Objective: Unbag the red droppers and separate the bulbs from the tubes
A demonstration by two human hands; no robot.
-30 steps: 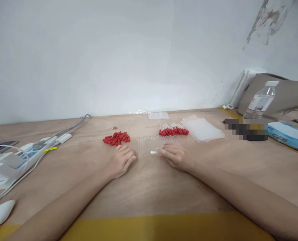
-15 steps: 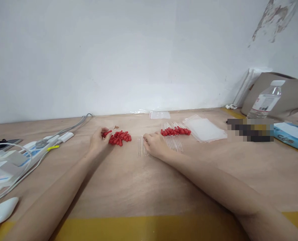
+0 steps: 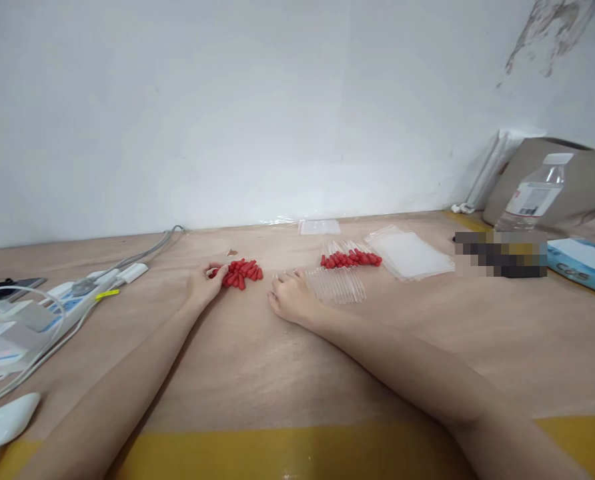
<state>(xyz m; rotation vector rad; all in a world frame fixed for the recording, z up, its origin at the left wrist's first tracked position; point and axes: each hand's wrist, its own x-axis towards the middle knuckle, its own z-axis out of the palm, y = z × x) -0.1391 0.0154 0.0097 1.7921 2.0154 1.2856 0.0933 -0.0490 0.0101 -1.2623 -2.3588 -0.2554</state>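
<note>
A small pile of red rubber bulbs (image 3: pixel 242 272) lies left of centre on the table. My left hand (image 3: pixel 208 283) is at its left edge, fingers curled, with some red showing between thumb and fingers. Thin clear glass tubes (image 3: pixel 337 285) lie side by side in a row. My right hand (image 3: pixel 292 298) rests at the left end of that row, its bent fingers closed over the end tubes and hiding them. Behind the row lie droppers with red bulbs (image 3: pixel 351 259), their clear stems pointing toward the wall.
Clear plastic bags (image 3: pixel 412 255) lie right of the droppers, and a smaller bag (image 3: pixel 319 227) near the wall. A power strip (image 3: pixel 72 300) with cables is at left, a white object (image 3: pixel 7 423) at the front left. A water bottle (image 3: pixel 535 193) and blue packet (image 3: pixel 582 267) stand right.
My left hand has brought a red bulb it held up down against the pile. My right hand has shifted left and nearer, covering the leftmost tubes.
</note>
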